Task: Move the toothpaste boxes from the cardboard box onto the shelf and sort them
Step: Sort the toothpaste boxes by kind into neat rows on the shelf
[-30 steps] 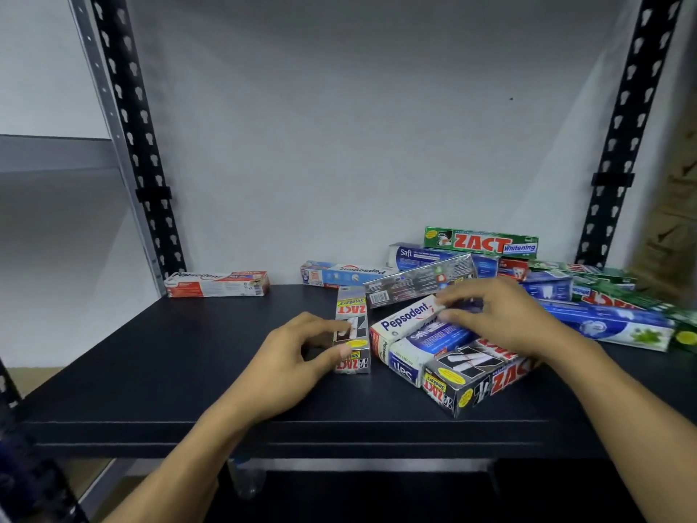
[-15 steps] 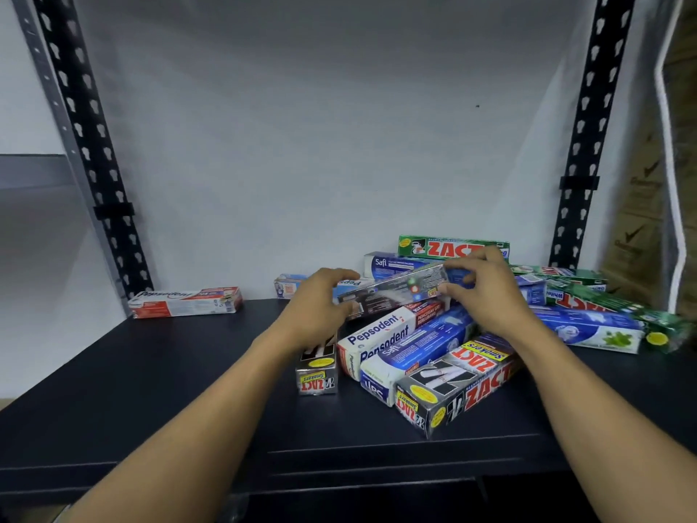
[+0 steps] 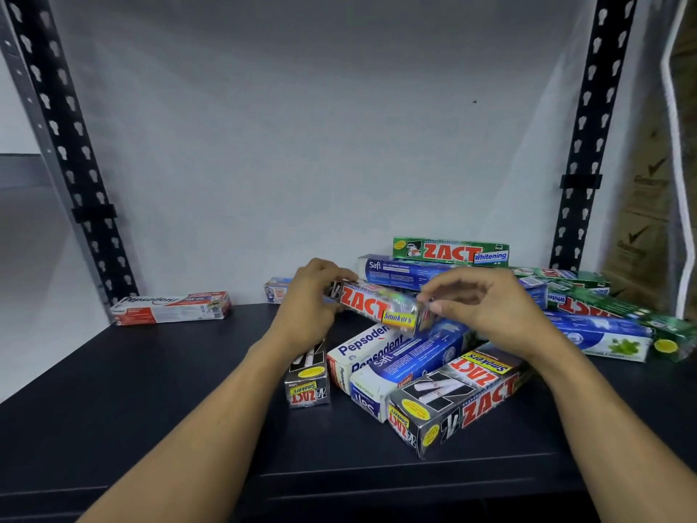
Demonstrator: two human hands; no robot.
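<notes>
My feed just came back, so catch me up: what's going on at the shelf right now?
A person holds one Zact Smokers box in both hands, the left hand at one end and the right hand at the other, raised above a loose pile of toothpaste boxes on the black shelf. One red Pepsodent box lies apart at the back left. The pile looks unsorted.

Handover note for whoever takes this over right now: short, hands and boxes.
Hands: left hand and right hand each hold one end of a black-and-silver ZACT Smokers carton, held above the black shelf.
Boxes: a red-and-white Pepsodent carton lies alone at the shelf's back left; a small black ZACT Smokers carton sits by the left wrist; the rest form a mixed heap centre-right.
Done: many cartons on the shelf.
Left: sort the heap by brand.
</notes>
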